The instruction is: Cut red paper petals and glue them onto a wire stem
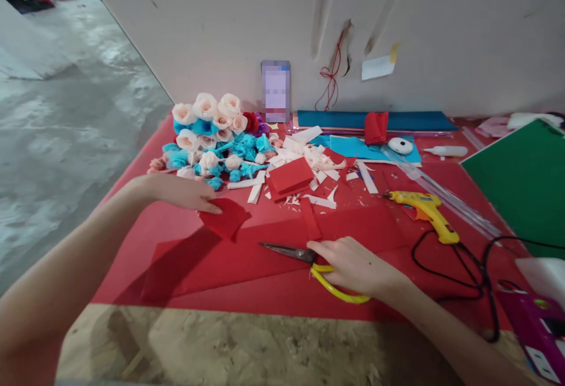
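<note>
My left hand point(189, 193) is closed on the edge of a small red paper piece point(225, 218), held over the left part of the table. In my right hand point(353, 265) is a pair of scissors point(291, 250) with yellow handles, its blades pointing left and nearly together. Beneath both lies a long red paper sheet point(194, 268). A narrow red strip point(311, 218) rests just beyond the scissors. Farther back, a folded red paper stack point(289, 175) sits among white paper scraps point(309, 153).
Paper flowers point(205, 106) in white and blue crowd the back left. On the right lie a yellow glue gun point(424, 206) with a black cable, a green board point(525, 180) and a purple power strip point(529, 321). A phone point(276, 92) leans on the wall.
</note>
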A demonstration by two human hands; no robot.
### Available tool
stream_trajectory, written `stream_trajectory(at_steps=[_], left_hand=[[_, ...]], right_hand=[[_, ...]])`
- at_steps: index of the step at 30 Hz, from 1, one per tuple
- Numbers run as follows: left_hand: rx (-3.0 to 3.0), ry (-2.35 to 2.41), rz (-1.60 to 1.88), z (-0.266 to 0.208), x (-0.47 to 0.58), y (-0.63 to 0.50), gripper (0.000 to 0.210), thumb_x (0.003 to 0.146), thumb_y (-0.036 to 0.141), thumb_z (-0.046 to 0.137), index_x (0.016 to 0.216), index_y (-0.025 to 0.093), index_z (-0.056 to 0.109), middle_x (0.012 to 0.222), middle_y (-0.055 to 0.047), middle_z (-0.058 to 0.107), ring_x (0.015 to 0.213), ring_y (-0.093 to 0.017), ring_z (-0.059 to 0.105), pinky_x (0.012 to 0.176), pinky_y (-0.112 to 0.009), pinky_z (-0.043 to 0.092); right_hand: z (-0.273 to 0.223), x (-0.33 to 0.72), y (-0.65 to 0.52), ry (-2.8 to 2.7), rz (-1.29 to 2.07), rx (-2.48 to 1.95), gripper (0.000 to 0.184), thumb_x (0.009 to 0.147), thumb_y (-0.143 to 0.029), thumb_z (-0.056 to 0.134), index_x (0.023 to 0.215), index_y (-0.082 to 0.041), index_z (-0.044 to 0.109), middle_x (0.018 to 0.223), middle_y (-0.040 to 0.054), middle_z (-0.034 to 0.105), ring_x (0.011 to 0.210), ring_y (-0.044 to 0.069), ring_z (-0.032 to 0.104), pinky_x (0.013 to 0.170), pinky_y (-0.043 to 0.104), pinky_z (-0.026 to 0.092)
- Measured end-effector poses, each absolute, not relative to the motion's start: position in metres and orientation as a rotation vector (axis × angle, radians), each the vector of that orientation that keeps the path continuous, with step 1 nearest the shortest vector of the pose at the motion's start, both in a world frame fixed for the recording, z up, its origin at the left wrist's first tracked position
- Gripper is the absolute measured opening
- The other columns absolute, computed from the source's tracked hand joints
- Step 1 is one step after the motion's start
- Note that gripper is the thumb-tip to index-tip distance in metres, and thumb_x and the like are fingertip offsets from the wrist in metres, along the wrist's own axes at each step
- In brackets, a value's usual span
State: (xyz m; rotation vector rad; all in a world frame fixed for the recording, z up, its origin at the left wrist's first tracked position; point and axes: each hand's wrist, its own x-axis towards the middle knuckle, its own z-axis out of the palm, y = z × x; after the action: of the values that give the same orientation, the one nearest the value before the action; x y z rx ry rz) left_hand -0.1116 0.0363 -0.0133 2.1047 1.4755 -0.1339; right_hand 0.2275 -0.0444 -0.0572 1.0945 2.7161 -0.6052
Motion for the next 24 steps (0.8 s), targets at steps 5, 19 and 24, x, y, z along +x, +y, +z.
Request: stream_trajectory(at_steps=[5, 19, 24], left_hand=[[2.062, 1.399, -0.412, -0.024, -0.115, 0.037, 0.033, 0.076, 0.029, 0.06, 0.049, 0.013, 0.049, 0.044, 0.007, 0.043, 0.039, -0.005, 0.029, 0.045, -0.02, 0.021], [2.272, 1.362, -0.225, -0.034, -0.11, 0.019, 0.019, 0.083, 0.02, 0.044, 0.08, 0.015, 0.062, 0.082, -0.001, 0.061, 0.073, -0.013, 0.048, 0.066, -0.022, 0.028], [2.249, 1.365, -0.187, -0.031, -0.106, 0.018, 0.027, 0.086, 0.028, 0.042, 0.1, 0.018, 0.063, 0.09, -0.002, 0.064, 0.076, -0.014, 0.053, 0.069, -0.02, 0.033]], right_hand=[[-0.046, 0.229, -0.051, 2.725, -0.53, 1.106, 0.038, 0.074, -0.018, 0.063, 0.112, -0.018, 0.059, 0.098, 0.0096, 0.067, 0.087, 0.025, 0.064, 0.071, 0.033, 0.049], [-0.075, 0.138, -0.023, 3.05, -0.483, 1.046, 0.035, 0.086, -0.032, 0.052, 0.109, -0.005, 0.053, 0.105, 0.016, 0.055, 0.105, 0.028, 0.047, 0.09, 0.042, 0.042], [-0.085, 0.123, -0.015, 3.079, -0.543, 1.023, 0.029, 0.08, -0.029, 0.06, 0.098, -0.007, 0.056, 0.095, 0.0139, 0.054, 0.096, 0.026, 0.047, 0.083, 0.042, 0.042]])
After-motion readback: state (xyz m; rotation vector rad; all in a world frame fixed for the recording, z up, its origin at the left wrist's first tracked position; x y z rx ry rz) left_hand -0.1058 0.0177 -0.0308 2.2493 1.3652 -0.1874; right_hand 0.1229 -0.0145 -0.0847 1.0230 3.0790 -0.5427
